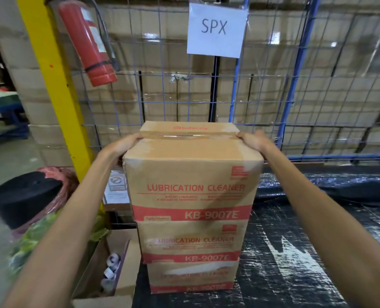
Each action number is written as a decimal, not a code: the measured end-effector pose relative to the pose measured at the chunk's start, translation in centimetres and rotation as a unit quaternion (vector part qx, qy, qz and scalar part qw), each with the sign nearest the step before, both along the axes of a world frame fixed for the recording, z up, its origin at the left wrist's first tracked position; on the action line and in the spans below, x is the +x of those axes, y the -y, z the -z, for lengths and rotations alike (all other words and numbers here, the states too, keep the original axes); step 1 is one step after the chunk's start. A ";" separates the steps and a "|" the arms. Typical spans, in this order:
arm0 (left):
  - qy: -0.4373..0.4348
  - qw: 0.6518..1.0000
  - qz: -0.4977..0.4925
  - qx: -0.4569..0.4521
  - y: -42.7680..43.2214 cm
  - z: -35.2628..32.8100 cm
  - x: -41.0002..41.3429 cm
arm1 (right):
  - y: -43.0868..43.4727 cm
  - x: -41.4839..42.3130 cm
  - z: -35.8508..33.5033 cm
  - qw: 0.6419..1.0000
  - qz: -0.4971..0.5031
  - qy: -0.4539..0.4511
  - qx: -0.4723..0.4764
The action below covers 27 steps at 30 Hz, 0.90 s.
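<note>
A brown cardboard box (191, 174) printed "LUBRICATION CLEANER KB-9007E" in red tops a stack of three alike boxes in the middle of the view. My left hand (122, 145) grips its upper left edge, thumb on the taped top and fingers down the side. My right hand (253, 141) grips the upper right edge the same way. The second box (191, 241) and the bottom box (191, 278) sit straight under it on a black plastic-wrapped surface (295, 252).
A blue wire mesh cage wall (273, 103) with an "SPX" sign (215, 30) stands behind, wrapped cartons beyond it. A yellow post (58, 90) and red fire extinguisher (89, 43) are left. An open carton (109, 270) and a black roll (24, 196) lie lower left.
</note>
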<state>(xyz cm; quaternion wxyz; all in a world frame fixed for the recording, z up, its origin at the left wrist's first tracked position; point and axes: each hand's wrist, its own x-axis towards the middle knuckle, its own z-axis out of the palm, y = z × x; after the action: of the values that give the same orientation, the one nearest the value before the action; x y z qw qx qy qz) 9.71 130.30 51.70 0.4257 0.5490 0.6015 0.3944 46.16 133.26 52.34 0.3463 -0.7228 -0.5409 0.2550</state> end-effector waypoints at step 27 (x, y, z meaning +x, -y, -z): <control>-0.188 0.752 -0.621 -0.116 75.6 18.5 -16.9 | 51.1 -46.4 15.3 0.719 -0.677 0.124 0.098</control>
<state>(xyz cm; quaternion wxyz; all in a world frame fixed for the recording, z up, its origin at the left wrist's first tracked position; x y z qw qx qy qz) -7.19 54.71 33.20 0.0261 0.0644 0.9191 0.3879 -0.29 82.14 37.07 0.0797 -0.1511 -0.9460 0.2754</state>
